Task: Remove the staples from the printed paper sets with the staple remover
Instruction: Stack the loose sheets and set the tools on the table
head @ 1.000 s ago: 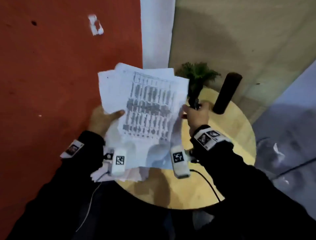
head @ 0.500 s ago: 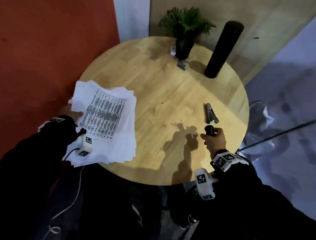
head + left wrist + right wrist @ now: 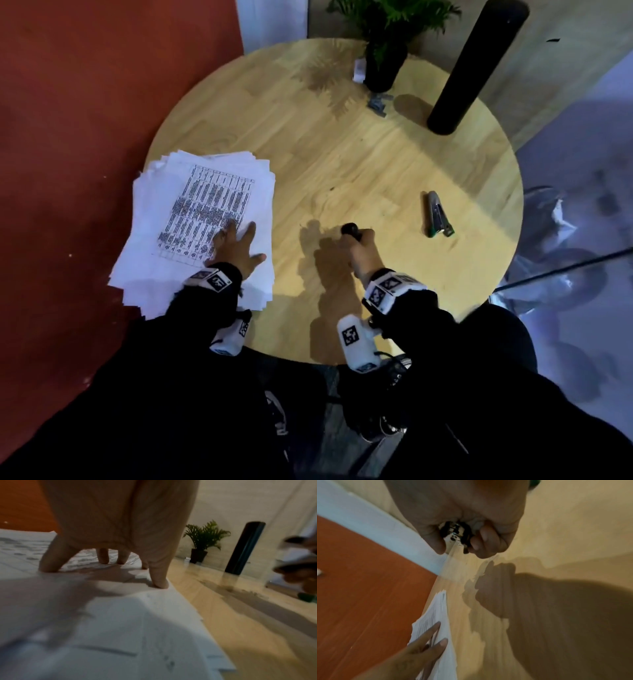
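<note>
A loose pile of printed paper sets (image 3: 191, 233) lies on the left side of the round wooden table (image 3: 342, 150), overhanging its edge. My left hand (image 3: 236, 246) rests flat on the pile with spread fingers (image 3: 159, 577), fingertips pressing the top sheet (image 3: 436, 616). My right hand (image 3: 359, 246) hovers over the table's middle and grips the black and chrome staple remover (image 3: 351, 231); its metal jaws (image 3: 455, 538) show between thumb and fingers in the right wrist view.
A green and grey stapler (image 3: 436, 214) lies at the table's right. A potted plant (image 3: 385, 51) and a tall black cylinder (image 3: 472, 65) stand at the back, with small metal bits (image 3: 376, 102) beside the pot. An orange wall (image 3: 85, 102) is on the left.
The paper pile went from held up in both hands to lying on the table's left side. My left hand now lies flat on it. The right hand shifted toward the table's middle.
</note>
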